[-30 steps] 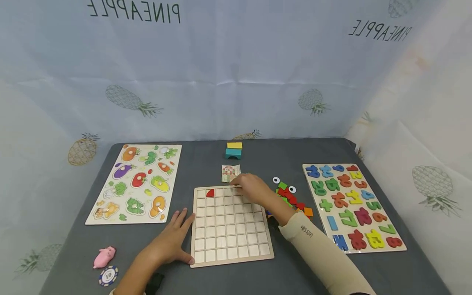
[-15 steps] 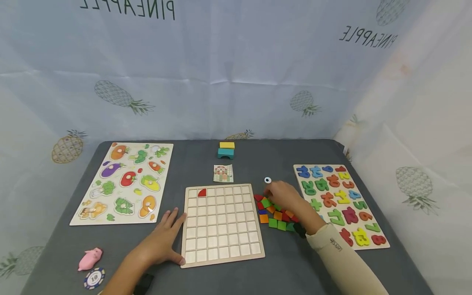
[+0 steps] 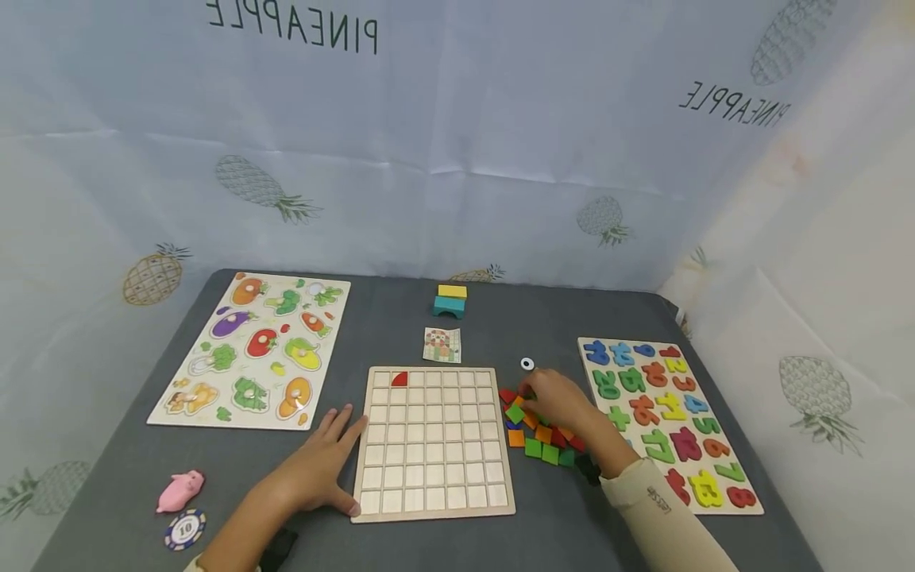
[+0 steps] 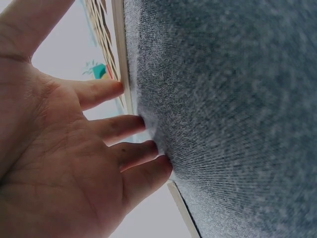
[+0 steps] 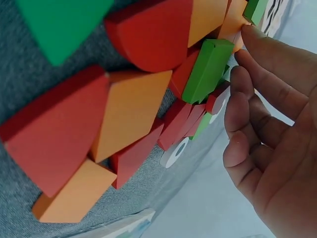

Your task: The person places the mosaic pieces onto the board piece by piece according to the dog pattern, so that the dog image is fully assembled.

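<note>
My left hand [image 3: 314,473] lies at the left side of a wooden grid board [image 3: 434,433], fingers spread, thumb and fingertips against its edge. In the left wrist view the fingers are straight and the palm holds nothing. A red quarter-round tile [image 3: 399,380] sits in the board's far row. My right hand [image 3: 561,401] reaches down into a pile of coloured tiles right of the board. In the right wrist view its thumb and forefinger come together beside an orange tile [image 5: 233,22] and a green tile [image 5: 255,10]; I cannot tell whether they pinch one.
A small picture card [image 3: 442,345] lies beyond the board, with teal [image 3: 449,307] and yellow [image 3: 452,291] blocks behind it. A vegetable puzzle [image 3: 250,349] is at left, a number puzzle [image 3: 672,429] at right. A pink pig [image 3: 180,491] and poker chip [image 3: 185,530] lie front left.
My right hand has moved from the board's far edge near the card to the tile pile at right. My left hand keeps its place at the board. The head view has shifted slightly.
</note>
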Demonstrator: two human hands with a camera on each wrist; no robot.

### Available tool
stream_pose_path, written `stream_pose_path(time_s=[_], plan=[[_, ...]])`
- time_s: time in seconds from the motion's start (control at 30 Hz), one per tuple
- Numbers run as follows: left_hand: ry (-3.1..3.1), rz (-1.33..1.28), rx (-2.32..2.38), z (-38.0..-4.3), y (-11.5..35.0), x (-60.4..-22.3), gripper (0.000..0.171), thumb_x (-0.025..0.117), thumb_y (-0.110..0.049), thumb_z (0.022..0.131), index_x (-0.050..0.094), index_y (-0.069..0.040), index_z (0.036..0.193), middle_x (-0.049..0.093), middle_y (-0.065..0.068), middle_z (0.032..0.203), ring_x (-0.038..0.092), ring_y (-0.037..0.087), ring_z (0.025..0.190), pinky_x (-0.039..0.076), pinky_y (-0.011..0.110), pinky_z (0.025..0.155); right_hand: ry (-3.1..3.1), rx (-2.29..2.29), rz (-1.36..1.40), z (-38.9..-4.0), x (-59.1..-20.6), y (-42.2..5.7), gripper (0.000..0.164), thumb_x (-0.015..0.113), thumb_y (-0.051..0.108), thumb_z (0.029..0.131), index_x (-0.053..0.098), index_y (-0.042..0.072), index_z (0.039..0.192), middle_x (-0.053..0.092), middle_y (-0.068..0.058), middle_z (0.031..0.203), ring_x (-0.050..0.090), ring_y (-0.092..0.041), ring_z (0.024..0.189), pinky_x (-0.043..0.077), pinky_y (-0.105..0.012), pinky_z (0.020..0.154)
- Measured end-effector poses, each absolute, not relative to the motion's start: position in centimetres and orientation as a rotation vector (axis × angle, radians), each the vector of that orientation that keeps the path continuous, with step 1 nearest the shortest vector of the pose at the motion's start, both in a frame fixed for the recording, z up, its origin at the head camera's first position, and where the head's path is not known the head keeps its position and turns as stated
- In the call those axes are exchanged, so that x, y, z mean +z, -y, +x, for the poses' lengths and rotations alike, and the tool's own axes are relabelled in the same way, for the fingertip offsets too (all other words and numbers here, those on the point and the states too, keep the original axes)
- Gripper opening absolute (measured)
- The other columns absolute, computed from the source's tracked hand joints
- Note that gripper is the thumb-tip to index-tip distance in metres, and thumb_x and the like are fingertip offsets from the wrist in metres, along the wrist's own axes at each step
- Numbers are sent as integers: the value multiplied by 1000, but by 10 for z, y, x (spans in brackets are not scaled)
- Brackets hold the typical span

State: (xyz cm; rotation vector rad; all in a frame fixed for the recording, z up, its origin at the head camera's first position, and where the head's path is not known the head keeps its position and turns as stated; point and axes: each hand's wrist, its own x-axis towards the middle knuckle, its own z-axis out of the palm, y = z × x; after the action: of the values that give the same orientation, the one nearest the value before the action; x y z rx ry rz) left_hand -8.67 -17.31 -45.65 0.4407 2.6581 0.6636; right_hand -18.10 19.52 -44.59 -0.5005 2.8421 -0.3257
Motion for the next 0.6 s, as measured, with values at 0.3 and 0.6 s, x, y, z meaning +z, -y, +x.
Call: stream_pose_path(time_s=[0.3, 0.6], plan=[[-2665, 441, 656, -86, 173, -458, 121, 86, -45, 41, 29, -7, 141, 15, 23, 148, 7, 43, 135, 22, 58, 100, -2845, -337, -450, -180, -451, -196, 22, 70, 29, 78, 65, 13, 92, 60, 3, 86, 49, -7, 65, 43, -25, 59], [-2667, 431, 643, -85, 172, -458, 122, 86, -47, 41, 29, -9, 142, 14, 21, 148, 5, 42, 135, 22, 57, 100, -2834, -411, -384, -178, -445, -191, 17, 70, 25, 78, 61, 13, 87, 58, 4, 79, 48, -9, 57, 41, -26, 53]])
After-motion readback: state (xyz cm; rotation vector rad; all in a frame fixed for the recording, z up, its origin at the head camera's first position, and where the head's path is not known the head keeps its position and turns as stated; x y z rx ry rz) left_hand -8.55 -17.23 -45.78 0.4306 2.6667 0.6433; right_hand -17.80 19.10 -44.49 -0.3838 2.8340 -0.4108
